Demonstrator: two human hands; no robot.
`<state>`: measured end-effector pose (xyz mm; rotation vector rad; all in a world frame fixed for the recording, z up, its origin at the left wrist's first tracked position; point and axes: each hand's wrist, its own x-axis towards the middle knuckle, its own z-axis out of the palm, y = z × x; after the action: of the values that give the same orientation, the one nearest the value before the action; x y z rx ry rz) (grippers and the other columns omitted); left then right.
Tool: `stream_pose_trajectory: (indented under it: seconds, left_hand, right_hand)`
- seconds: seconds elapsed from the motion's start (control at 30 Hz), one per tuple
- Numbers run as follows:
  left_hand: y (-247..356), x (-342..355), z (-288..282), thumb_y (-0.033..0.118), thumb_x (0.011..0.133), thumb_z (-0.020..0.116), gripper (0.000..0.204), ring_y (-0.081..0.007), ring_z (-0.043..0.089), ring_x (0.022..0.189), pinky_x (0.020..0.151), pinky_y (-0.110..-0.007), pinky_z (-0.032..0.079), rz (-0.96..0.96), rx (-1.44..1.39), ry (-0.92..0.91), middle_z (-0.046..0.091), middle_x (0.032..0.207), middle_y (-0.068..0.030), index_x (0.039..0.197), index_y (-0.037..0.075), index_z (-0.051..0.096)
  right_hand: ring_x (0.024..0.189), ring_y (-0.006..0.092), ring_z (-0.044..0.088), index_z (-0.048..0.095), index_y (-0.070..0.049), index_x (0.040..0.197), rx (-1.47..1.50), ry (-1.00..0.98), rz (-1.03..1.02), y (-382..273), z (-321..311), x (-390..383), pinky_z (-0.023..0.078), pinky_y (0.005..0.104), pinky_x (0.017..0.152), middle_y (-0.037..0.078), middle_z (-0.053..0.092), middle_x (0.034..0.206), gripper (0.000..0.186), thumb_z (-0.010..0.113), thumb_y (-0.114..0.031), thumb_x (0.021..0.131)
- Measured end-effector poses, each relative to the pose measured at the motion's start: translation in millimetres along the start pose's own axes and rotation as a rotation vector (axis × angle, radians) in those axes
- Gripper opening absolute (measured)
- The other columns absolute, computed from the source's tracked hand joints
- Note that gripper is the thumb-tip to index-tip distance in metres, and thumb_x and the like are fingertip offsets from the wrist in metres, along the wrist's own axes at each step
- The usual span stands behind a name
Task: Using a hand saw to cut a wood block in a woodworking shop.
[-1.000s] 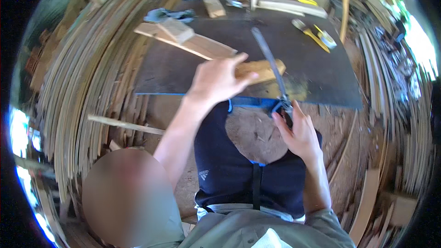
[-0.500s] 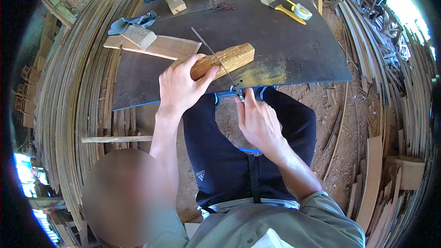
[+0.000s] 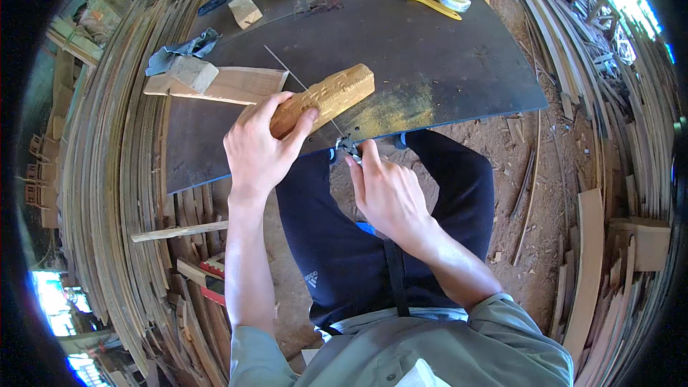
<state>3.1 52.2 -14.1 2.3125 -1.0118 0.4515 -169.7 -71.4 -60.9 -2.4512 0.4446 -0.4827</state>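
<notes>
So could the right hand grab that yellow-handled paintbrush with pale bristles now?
Probably not: the right hand grips a thin-bladed metal tool, and the paintbrush lies farther across the dark table, though only loose sawdust appears between.

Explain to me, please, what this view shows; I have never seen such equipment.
There is no machine: you see a person's two bare hands. The wide, rounded picture comes from a fisheye camera on that person's head, looking down. The left hand grips a yellowish-brown, rough-faced wooden block near the front edge of a dark, flat table. The right hand holds the near end of a long, thin, grey metal tool, which crosses the block. Also on the table are yellowish dust, a paintbrush with a yellow handle, a round whitish roll, a crumpled blue-grey cloth and a flat light-brown wooden board.
</notes>
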Motion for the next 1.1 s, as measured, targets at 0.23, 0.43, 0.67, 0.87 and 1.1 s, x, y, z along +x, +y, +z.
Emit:
stream_pose_trajectory:
  seconds: [0.23, 0.43, 0.67, 0.87, 1.1]
  left_hand:
    - [1.0, 0.4, -0.4, 0.048, 0.088, 0.085, 0.044, -0.0330, 0.078, 0.086, 0.077, -0.043, 0.061, 0.013, -0.004, -0.027, 0.078, 0.094, -0.0136, 0.112, 0.012, 0.080]
    - [-2.1, 1.7, -2.7, 0.047, 0.089, 0.085, 0.047, -0.0333, 0.077, 0.088, 0.078, -0.044, 0.061, 0.053, 0.002, -0.036, 0.078, 0.096, -0.0143, 0.114, 0.008, 0.079]
    - [-3.0, 3.4, 1.0, 0.047, 0.092, 0.082, 0.049, -0.0347, 0.077, 0.091, 0.079, -0.045, 0.060, 0.098, 0.033, -0.066, 0.077, 0.099, -0.0152, 0.116, 0.006, 0.075]
    - [1.9, 6.8, -6.2, 0.047, 0.094, 0.080, 0.048, -0.0360, 0.076, 0.088, 0.079, -0.046, 0.060, 0.146, 0.137, -0.086, 0.077, 0.100, -0.0157, 0.116, 0.005, 0.073]
    - [3.6, 2.8, -8.8, 0.045, 0.094, 0.079, 0.046, -0.0335, 0.075, 0.094, 0.084, -0.045, 0.061, 0.085, 0.100, -0.144, 0.078, 0.102, -0.0125, 0.117, 0.006, 0.074]
  right_hand:
    - [0.053, 0.0382, 0.069, 0.051, 0.001, 0.103, -0.034, -0.008, -0.011, -3.8, -3.7, 8.1, 0.054, 0.0487, 0.047, 0.018, 0.067, 0.062, 0.030, 0.053, -0.028, 0.111]
    - [0.052, 0.0401, 0.067, 0.051, 0.001, 0.107, 0.009, 0.027, -0.036, -5.4, -1.7, 12.1, 0.052, 0.0505, 0.048, 0.019, 0.062, 0.056, 0.028, 0.056, -0.026, 0.111]
    - [0.052, 0.0414, 0.066, 0.051, 0.001, 0.109, 0.035, -0.020, -0.003, -3.9, 1.4, 14.2, 0.052, 0.0524, 0.049, 0.020, 0.062, 0.058, 0.026, 0.056, -0.025, 0.110]
    - [0.054, 0.0442, 0.067, 0.051, 0.000, 0.109, 0.064, -0.014, 0.010, -2.1, 1.0, 14.5, 0.052, 0.0550, 0.050, 0.023, 0.063, 0.060, 0.026, 0.057, -0.025, 0.109]
    - [0.057, 0.0484, 0.066, 0.051, -0.003, 0.107, 0.050, -0.137, 0.115, 20.9, -4.0, -58.5, 0.053, 0.0587, 0.052, 0.025, 0.063, 0.059, 0.026, 0.059, -0.027, 0.108]
